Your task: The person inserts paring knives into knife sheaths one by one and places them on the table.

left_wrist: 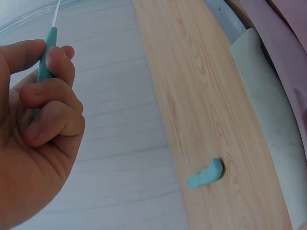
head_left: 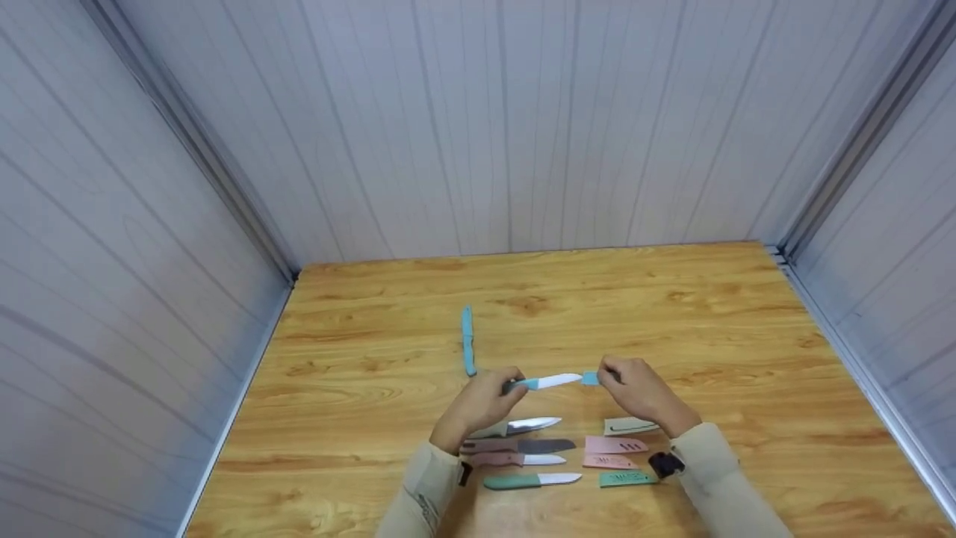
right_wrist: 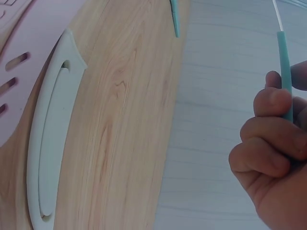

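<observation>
My left hand (head_left: 487,401) grips the blue handle (left_wrist: 44,72) of a small knife. Its white blade (head_left: 559,380) points right. In my right hand (head_left: 635,388), curled fingers hold a blue blade sheath (right_wrist: 284,57). The blade tip meets the sheath's mouth in the head view; whether it is inside, I cannot tell. Both pieces are raised off the table. Nearest below my left hand lies a pale-handled knife with a shiny blade (head_left: 535,424), and below my right hand a cream sheath (head_left: 626,426).
A blue knife (head_left: 467,340), apparently sheathed, lies farther back on the wooden table (head_left: 358,448). Toward me are a grey-bladed knife (head_left: 549,446), a pink-handled knife (head_left: 500,459) and a green-handled knife (head_left: 511,482). Pink sheaths (head_left: 614,445) and a green sheath (head_left: 626,478) lie right.
</observation>
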`<state>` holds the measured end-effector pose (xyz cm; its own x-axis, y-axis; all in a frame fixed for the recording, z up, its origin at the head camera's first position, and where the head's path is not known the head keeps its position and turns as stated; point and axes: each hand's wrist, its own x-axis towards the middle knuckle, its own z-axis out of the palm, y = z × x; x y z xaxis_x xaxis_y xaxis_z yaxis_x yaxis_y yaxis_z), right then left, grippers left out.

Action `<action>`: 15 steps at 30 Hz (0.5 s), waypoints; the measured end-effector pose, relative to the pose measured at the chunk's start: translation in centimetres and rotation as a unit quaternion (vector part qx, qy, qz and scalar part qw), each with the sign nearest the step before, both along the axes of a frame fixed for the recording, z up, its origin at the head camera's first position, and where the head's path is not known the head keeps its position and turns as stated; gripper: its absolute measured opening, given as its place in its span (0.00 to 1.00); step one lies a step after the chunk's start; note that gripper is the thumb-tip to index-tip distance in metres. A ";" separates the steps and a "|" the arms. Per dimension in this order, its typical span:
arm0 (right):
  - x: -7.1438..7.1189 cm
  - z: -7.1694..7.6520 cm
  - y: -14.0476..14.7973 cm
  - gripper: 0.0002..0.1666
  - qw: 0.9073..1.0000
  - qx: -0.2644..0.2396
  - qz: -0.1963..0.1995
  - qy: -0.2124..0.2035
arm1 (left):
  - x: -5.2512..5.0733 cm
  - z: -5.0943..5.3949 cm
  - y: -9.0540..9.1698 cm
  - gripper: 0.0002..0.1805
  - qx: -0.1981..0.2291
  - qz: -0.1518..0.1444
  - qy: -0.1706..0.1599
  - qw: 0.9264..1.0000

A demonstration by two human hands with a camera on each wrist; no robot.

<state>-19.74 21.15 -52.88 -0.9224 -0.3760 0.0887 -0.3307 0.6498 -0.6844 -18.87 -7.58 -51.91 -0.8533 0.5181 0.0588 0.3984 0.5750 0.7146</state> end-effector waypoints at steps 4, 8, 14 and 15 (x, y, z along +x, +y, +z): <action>0.1 -0.1 -0.1 0.15 1.000 -0.003 0.013 -0.003 | 0.0 -0.2 0.0 0.12 0.004 -0.004 0.009 1.000; 0.1 -0.3 -0.2 0.15 1.000 -0.004 0.018 -0.007 | -0.1 -0.2 0.0 0.11 0.003 -0.005 0.017 1.000; -0.1 -0.3 -0.3 0.14 1.000 -0.007 0.024 -0.003 | 0.0 -0.2 -0.1 0.12 -0.021 -0.004 0.040 0.999; -0.1 -0.3 -0.3 0.13 1.000 -0.007 0.027 -0.004 | 0.1 -0.2 -0.1 0.13 -0.027 -0.005 0.045 0.999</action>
